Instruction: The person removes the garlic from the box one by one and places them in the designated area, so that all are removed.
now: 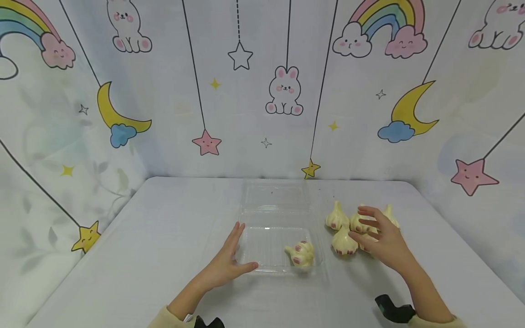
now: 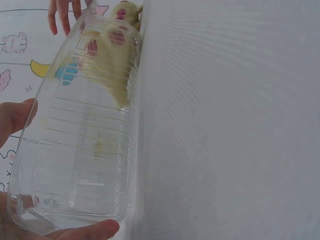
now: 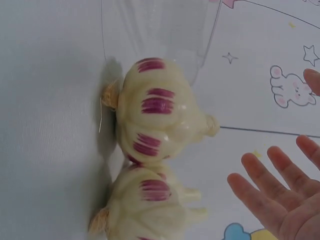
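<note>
A clear plastic clamshell box (image 1: 262,246) lies on the table with its lid (image 1: 275,193) folded back. One garlic bulb (image 1: 301,254) with purple streaks rests on its side in the front right of the box. My left hand (image 1: 223,269) is spread at the box's left front corner, thumb by the front rim and fingers along the left side. Over a cluster of several garlic bulbs (image 1: 344,241), my right hand (image 1: 385,241) hovers with fingers apart, holding nothing. The right wrist view shows two upright garlic bulbs (image 3: 157,110) beside that hand, apart from its fingers.
A white cloth covers the table (image 1: 172,218). Behind and at both sides hangs a curtain (image 1: 246,114) printed with rabbits, moons and stars. Black wrist mounts (image 1: 393,310) sit at the cuffs of the sleeves.
</note>
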`<action>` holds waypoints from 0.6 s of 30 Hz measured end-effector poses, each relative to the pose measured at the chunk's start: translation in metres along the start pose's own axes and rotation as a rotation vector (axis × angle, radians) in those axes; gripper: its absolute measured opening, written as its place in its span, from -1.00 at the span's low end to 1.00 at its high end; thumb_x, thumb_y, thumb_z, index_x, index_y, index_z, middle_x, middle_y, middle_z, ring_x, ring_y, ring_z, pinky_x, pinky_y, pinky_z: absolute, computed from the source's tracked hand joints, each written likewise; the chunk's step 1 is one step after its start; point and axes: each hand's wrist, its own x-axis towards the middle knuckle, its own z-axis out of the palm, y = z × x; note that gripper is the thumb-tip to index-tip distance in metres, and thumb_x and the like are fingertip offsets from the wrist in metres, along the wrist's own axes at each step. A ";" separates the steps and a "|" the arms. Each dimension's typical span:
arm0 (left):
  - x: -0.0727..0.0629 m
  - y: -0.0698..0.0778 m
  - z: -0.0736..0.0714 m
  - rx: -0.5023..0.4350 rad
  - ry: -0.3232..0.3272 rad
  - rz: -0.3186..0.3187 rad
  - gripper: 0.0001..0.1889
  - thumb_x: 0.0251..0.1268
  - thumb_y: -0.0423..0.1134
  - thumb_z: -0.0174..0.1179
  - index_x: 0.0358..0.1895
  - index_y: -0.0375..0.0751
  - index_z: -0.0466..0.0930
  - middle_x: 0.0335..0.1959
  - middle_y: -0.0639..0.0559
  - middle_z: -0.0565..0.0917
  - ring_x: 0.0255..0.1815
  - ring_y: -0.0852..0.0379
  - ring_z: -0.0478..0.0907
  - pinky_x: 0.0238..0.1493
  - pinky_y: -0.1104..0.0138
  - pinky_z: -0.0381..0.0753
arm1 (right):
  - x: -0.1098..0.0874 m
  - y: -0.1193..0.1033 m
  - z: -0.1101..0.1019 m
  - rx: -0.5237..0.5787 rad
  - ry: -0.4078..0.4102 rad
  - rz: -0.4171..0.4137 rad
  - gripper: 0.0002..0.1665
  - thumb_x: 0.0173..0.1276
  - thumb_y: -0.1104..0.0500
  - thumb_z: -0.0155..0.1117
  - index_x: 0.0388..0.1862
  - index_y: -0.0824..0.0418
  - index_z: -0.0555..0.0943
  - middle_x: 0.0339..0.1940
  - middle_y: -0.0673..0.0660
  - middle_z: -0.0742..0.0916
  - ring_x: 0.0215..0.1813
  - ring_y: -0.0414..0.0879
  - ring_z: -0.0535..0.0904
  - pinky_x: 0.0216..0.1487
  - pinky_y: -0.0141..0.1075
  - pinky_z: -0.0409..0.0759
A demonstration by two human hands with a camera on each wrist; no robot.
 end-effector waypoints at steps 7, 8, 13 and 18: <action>0.000 -0.001 0.001 0.006 0.004 -0.008 0.01 0.08 -0.17 0.31 0.46 -0.12 -0.26 0.45 -0.20 -0.35 0.33 -0.43 -0.02 0.10 -0.20 0.27 | 0.001 -0.009 0.013 0.020 -0.011 -0.051 -0.27 0.15 0.09 0.36 0.25 0.23 0.29 0.19 0.23 0.46 0.11 0.20 0.46 -0.01 0.07 0.49; 0.000 -0.001 0.001 0.008 0.005 -0.010 0.01 0.08 -0.17 0.31 0.46 -0.11 -0.26 0.45 -0.20 -0.35 0.33 -0.43 -0.02 0.10 -0.20 0.26 | 0.000 -0.011 0.015 0.027 -0.015 -0.053 -0.27 0.15 0.09 0.36 0.25 0.23 0.29 0.19 0.22 0.46 0.11 0.19 0.46 0.00 0.07 0.49; 0.000 -0.001 0.001 0.015 0.010 -0.008 0.01 0.07 -0.18 0.32 0.46 -0.13 -0.25 0.45 -0.20 -0.33 0.33 -0.41 -0.01 0.12 -0.18 0.26 | 0.000 -0.017 0.023 0.055 -0.031 -0.058 -0.26 0.14 0.08 0.37 0.25 0.24 0.30 0.20 0.24 0.45 0.13 0.19 0.46 0.00 0.06 0.49; 0.000 -0.001 0.001 0.010 0.010 -0.002 0.02 0.06 -0.20 0.33 0.46 -0.13 -0.25 0.45 -0.19 -0.33 0.34 -0.39 -0.02 0.14 -0.16 0.24 | 0.003 -0.019 0.032 0.075 -0.049 -0.066 -0.27 0.13 0.06 0.38 0.25 0.18 0.31 0.21 0.19 0.45 0.13 0.16 0.46 0.00 0.07 0.49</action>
